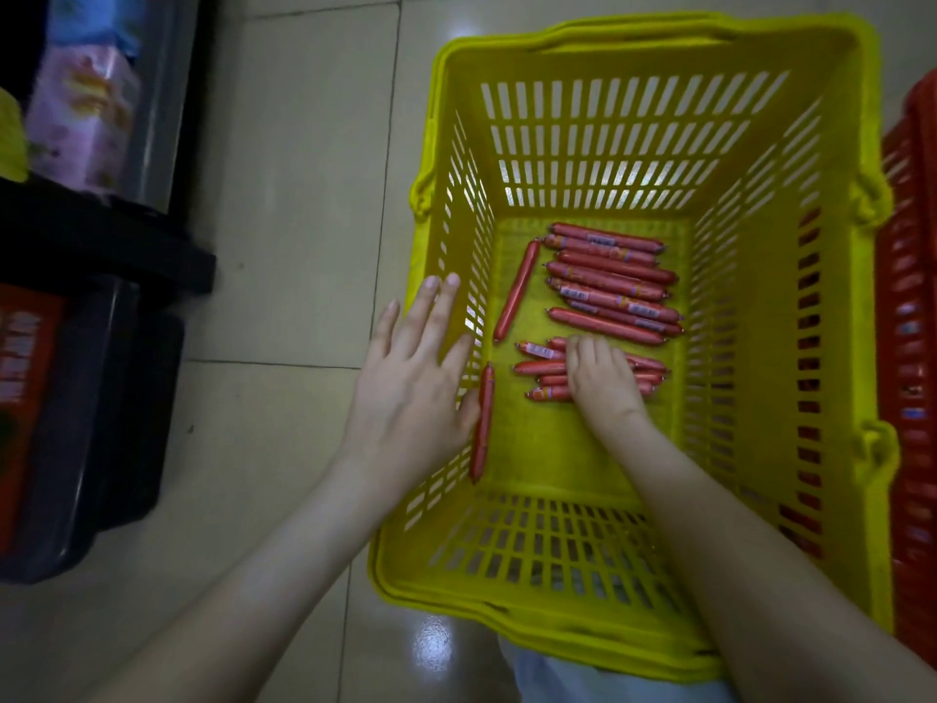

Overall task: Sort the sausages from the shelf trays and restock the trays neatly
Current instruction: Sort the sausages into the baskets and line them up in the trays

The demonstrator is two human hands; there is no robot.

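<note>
tiled floor [284, 195] bears a yellow basket [857, 296], a red basket [912, 322] just beside it, and dark shelving [116, 398].

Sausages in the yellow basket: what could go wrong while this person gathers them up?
1. The right hand grips a loose bunch of several sausages; some could slip out when it is lifted.
2. A slanted stray and a wall-side stray lie apart from the rest and might be overlooked.
3. The basket has slotted walls; a sausage end could perhaps catch in a slot.
</note>
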